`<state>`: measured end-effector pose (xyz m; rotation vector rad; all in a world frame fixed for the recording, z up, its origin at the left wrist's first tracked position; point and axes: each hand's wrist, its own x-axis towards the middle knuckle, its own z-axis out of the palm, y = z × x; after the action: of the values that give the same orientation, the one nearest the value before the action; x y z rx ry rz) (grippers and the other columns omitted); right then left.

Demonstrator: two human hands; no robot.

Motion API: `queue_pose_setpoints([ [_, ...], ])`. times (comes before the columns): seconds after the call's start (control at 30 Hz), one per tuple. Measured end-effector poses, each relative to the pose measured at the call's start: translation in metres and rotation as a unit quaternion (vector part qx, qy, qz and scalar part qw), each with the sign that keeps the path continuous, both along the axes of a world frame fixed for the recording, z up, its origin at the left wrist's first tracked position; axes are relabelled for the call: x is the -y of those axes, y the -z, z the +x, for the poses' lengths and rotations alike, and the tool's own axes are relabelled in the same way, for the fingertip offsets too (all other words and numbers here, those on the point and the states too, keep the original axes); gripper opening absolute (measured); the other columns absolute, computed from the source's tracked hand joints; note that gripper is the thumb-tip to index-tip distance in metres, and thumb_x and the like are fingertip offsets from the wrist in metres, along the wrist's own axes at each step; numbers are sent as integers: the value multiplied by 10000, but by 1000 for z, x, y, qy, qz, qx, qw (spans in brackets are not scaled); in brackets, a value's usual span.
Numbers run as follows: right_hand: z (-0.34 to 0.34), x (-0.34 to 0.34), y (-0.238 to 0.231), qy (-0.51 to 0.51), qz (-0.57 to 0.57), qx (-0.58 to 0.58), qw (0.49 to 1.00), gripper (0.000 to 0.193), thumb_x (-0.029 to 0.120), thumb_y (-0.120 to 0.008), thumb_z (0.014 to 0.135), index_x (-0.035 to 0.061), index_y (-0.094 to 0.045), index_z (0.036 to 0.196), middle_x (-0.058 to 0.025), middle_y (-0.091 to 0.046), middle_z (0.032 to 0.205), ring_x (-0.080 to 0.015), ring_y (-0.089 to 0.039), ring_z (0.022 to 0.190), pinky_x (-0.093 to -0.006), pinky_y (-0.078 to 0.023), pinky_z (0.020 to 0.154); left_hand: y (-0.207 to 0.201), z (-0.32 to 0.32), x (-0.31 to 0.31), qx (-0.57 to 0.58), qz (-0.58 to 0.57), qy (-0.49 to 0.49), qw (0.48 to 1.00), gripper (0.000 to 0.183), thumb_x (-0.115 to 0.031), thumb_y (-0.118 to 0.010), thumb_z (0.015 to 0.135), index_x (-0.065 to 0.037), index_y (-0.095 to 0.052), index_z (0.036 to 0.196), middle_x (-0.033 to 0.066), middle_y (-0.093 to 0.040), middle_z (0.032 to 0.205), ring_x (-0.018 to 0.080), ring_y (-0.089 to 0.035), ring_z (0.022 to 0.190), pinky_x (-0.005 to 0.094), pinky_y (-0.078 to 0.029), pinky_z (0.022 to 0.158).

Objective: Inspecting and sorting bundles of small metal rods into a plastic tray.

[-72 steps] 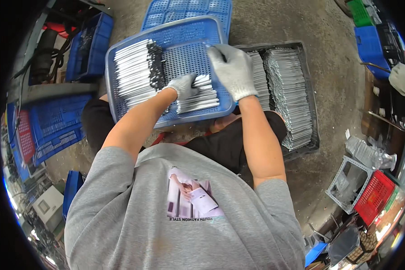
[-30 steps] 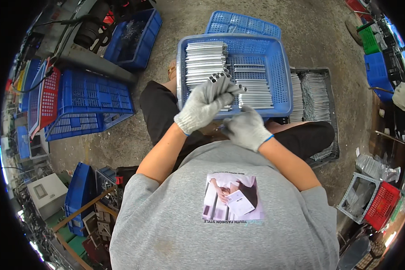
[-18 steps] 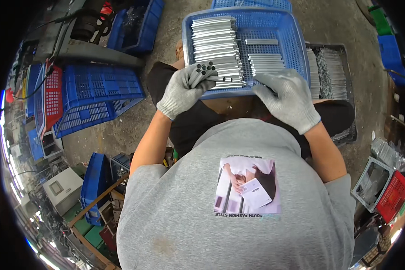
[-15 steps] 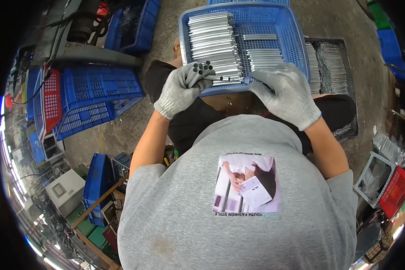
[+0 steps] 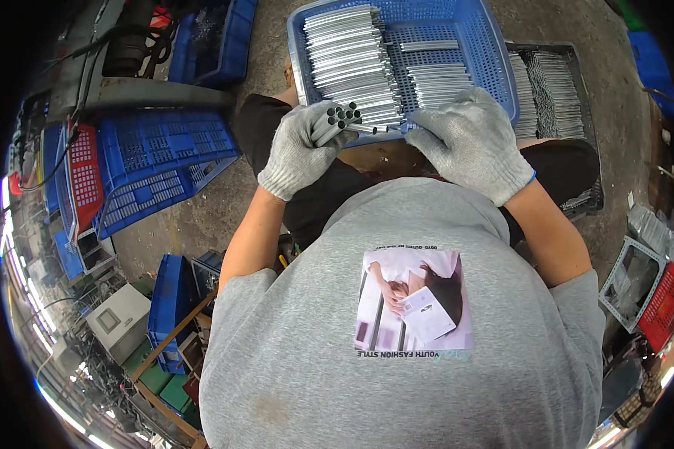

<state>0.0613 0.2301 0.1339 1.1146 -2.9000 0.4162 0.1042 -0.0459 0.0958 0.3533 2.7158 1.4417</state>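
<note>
A bundle of several thin silvery metal tubes (image 5: 323, 135) is gripped in my gloved left hand (image 5: 296, 152), dark round ends facing up and right. One or two more tubes (image 5: 364, 129) stick out sideways beside its fingertips, toward the right hand. My gloved right hand (image 5: 475, 142) is at the near rim of a blue plastic basket (image 5: 505, 67), fingers bent and pressed together, pointing left. What lies between those fingertips, if anything, is hidden. Inside the basket, a tall stack of tubes (image 5: 348, 63) fills the left side and a smaller stack (image 5: 438, 84) lies on the right.
Right of the basket, a dark crate (image 5: 580, 82) holds rows of metal pieces. Blue crates (image 5: 161, 142) and a red one (image 5: 87, 168) stand tilted at the left. Another blue bin (image 5: 225, 45) is at the far left. A red basket (image 5: 663, 307) sits at the lower right.
The right hand has shifted slightly left and its fingers have drawn together. My left hand still grips the bundle, whose ends have fanned a little. The basket appears slightly higher in view.
</note>
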Motion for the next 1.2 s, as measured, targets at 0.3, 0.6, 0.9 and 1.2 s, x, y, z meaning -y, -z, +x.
queue_pose_setpoints([
  [0.3,-1,1,-10,17,-39,45,998,140,236,-719,933,128,-796,887,-26,-727,652,-199,-642,584,-342,-481,871,-4,4,-3,-60,-47,-20,997,295,9,-818,756,-70,-789,1039,46,-783,955,202,-657,809,335,-525,783],
  [0.6,4,1,-5,7,-13,76,997,154,241,-722,937,132,-802,863,-22,-725,639,-193,-617,546,-334,-488,853,2,7,-2,-65,-56,-21,996,307,6,-822,738,-83,-791,1030,41,-781,945,209,-655,818,342,-523,804],
  [0.9,0,-1,3,28,-59,59,996,159,238,-726,943,127,-805,861,-25,-721,630,-181,-600,525,-334,-496,837,-6,6,-6,-76,-75,-2,994,333,2,-823,715,-95,-796,1033,35,-779,932,216,-653,809,351,-517,822],
  [1.2,2,-1,-3,15,-60,176,982,188,236,-719,960,87,-809,890,-52,-725,643,-188,-590,499,-297,-503,652,8,6,-6,-80,-79,-10,994,325,-6,-823,715,-92,-786,1026,27,-781,927,215,-656,811,349,-514,813],
])
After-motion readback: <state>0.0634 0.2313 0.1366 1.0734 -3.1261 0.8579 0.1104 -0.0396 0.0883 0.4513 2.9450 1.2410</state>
